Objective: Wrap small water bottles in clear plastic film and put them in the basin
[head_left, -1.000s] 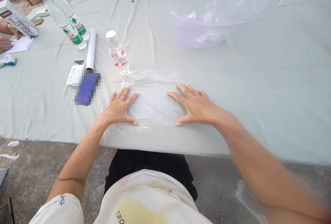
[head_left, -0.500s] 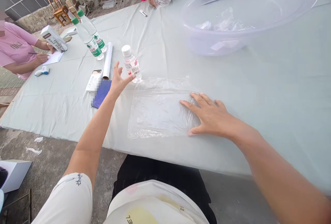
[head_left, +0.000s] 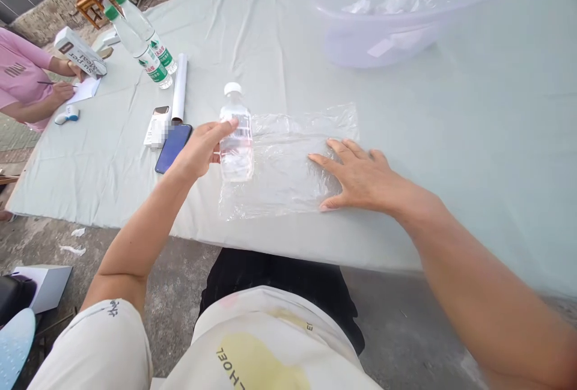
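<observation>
My left hand (head_left: 205, 145) is closed around a small clear bottle (head_left: 237, 158) with a white cap and a printed label. The bottle is upright over the left part of a sheet of clear plastic film (head_left: 283, 182); whether its base touches the film I cannot tell. Spread flat on the film's right side, my right hand (head_left: 356, 175) has its fingers apart and holds nothing. The film lies wrinkled on the cloth-covered table (head_left: 451, 137) in front of me.
Left of the bottle lie a phone (head_left: 174, 148), a small white box (head_left: 156, 128) and a white roll (head_left: 179, 89). Two green-capped water bottles (head_left: 155, 65) stand behind. A large translucent basin (head_left: 383, 41) is at back right. A person in pink (head_left: 27, 77) writes at far left.
My left hand has taken hold of the small bottle and brought it nearer, over the film. My right hand stays on the film. The view has tilted down.
</observation>
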Demonstrator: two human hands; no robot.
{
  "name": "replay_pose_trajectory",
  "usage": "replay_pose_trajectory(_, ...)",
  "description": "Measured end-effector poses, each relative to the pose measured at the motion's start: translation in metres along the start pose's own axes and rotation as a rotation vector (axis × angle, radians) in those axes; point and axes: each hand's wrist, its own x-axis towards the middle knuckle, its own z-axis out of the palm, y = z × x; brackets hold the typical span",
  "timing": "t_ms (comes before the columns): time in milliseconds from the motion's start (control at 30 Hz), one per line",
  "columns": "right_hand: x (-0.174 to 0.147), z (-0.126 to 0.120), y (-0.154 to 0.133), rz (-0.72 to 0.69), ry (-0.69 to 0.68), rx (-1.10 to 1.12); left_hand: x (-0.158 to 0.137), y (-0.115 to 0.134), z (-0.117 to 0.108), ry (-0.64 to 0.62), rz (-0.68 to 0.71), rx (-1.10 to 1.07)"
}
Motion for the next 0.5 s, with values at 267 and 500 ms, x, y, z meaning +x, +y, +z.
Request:
replay_pose_trajectory(267,-0.001,0.005,0.005,-0.042,0.043,-0.001,-0.013,-0.035,0.02,-0.014,-0.195,0.389)
replay_pose_trajectory(500,-0.01,0.007,0.012,-0.073,0.071,0.027,-0.013,-0.038,0.011,-0.044,-0.272,0.47)
